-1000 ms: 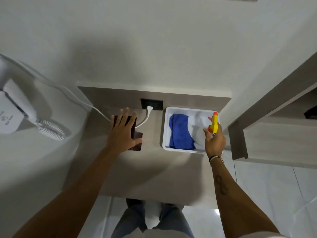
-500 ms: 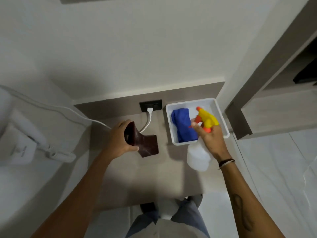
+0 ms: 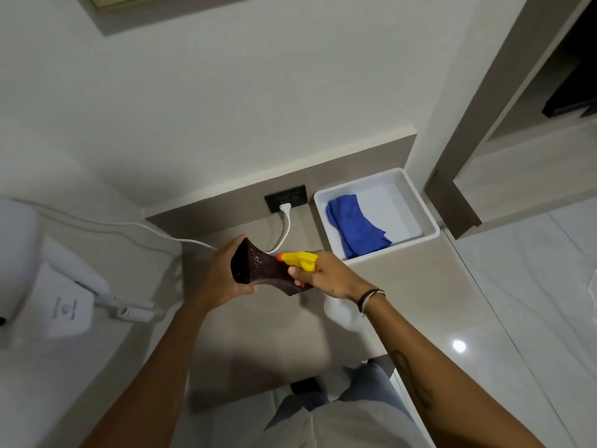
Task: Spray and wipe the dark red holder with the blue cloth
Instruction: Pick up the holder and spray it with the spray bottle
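Left grip (image 3: 223, 276) is clamped on the dark red, glossy, flared holder (image 3: 258, 270), held above the beige counter (image 3: 258, 334) with its wide mouth turned toward the camera; fine pale droplets speckle its upper face. Right grip (image 3: 326, 276) is closed around the neck of a white plastic spray bottle with a yellow head and orange nozzle (image 3: 298, 260), one finger on the trigger, the nozzle touching or just short of the holder's top face. The bottle's pale body hangs below the right wrist and is blurred against the counter.

Just right of and beyond the hands, a white rectangular plastic tray (image 3: 420, 202) sits on the counter at its far right corner, with the crumpled blue cloth (image 3: 355, 227) lying in its left half. On the far upstand, a black wall socket (image 3: 286, 195) takes a white plug and cable (image 3: 284, 227), which runs behind the holder and off to the left. At the far left, a white wall-mounted hair dryer with a coiled cord (image 3: 64, 302) is partly cut off by the frame edge. A dark wristband circles the right wrist. Near the bottom edge, the person's light trousers show below the counter.
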Demonstrator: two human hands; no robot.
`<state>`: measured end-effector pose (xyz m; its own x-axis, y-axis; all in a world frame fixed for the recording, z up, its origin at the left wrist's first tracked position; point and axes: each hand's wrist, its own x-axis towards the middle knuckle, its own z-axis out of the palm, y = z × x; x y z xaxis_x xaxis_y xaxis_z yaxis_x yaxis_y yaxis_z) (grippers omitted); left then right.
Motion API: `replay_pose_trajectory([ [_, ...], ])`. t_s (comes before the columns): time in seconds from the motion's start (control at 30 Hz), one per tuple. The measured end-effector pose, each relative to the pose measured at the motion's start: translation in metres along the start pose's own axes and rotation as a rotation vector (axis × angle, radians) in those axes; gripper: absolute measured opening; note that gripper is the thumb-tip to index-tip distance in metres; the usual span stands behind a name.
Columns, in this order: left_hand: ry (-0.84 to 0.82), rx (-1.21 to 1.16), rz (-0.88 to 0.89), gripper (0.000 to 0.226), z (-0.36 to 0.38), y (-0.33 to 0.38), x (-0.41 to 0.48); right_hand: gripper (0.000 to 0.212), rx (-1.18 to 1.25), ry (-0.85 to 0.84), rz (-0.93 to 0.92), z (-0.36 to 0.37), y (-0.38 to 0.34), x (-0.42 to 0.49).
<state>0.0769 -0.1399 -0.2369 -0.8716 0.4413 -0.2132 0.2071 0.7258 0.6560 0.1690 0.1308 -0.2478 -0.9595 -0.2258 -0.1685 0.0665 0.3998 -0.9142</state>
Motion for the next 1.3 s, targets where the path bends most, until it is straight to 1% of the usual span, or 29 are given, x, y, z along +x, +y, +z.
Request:
replay_pose_trajectory([
  [0.13,-0.041,0.004,0.005,0.122,-0.004,0.0,-0.001,0.046,-0.053,-0.034,0.04,-0.002,0.01,0.008],
  [0.23,-0.068,0.007,-0.011,0.12,-0.006,0.002,-0.002,0.052,-0.058,-0.035,0.118,-0.01,0.025,0.001],
  [0.3,-0.062,0.002,-0.03,0.119,-0.007,0.003,-0.004,0.053,-0.119,-0.012,0.187,-0.014,0.038,-0.004],
  [0.4,-0.041,-0.022,-0.051,0.114,-0.008,0.007,-0.008,0.049,-0.231,0.006,0.259,-0.017,0.053,-0.007],
  [0.43,-0.029,-0.031,-0.055,0.108,-0.008,0.008,-0.009,0.048,-0.224,0.017,0.262,-0.017,0.056,-0.008],
  [0.5,0.006,-0.048,-0.09,0.089,-0.007,0.01,-0.01,0.047,-0.164,0.04,0.24,-0.017,0.055,-0.009],
  [0.57,0.043,-0.105,-0.183,0.07,-0.008,0.014,-0.009,0.049,-0.115,0.031,0.186,-0.018,0.049,-0.01],
  [0.6,0.062,-0.14,-0.242,0.066,-0.008,0.016,-0.008,0.051,-0.102,0.024,0.16,-0.018,0.044,-0.01],
  [0.63,0.078,-0.169,-0.3,0.068,-0.008,0.018,-0.006,0.052,-0.094,0.014,0.135,-0.016,0.038,-0.01],
  [0.73,0.11,-0.252,-0.46,0.087,-0.009,0.016,0.001,0.051,-0.106,-0.028,0.064,-0.008,0.015,-0.006],
  [0.83,0.096,-0.294,-0.528,0.091,-0.009,0.011,0.008,0.041,-0.15,-0.053,0.022,0.003,-0.002,0.002],
  [0.9,0.074,-0.287,-0.51,0.094,-0.009,0.01,0.009,0.039,-0.199,-0.051,0.036,0.008,-0.009,0.008],
  [1.0,0.038,-0.274,-0.488,0.102,-0.009,0.01,0.007,0.042,-0.273,-0.037,0.103,0.008,-0.007,0.014],
  [1.1,0.031,-0.256,-0.437,0.085,-0.008,0.007,0.007,0.046,-0.309,-0.028,0.179,0.004,0.007,0.014],
  [1.13,0.032,-0.263,-0.414,0.082,-0.007,0.006,0.008,0.046,-0.312,-0.023,0.205,0.002,0.013,0.013],
  [1.17,0.027,-0.277,-0.395,0.084,-0.007,0.005,0.007,0.046,-0.313,-0.015,0.23,0.0,0.019,0.011],
  [1.23,-0.016,-0.285,-0.377,0.098,-0.009,0.006,0.003,0.045,-0.332,0.007,0.278,-0.003,0.029,0.009],
  [1.3,-0.066,-0.21,-0.362,0.115,-0.011,0.005,-0.001,0.043,-0.333,0.014,0.312,-0.005,0.036,0.008],
])
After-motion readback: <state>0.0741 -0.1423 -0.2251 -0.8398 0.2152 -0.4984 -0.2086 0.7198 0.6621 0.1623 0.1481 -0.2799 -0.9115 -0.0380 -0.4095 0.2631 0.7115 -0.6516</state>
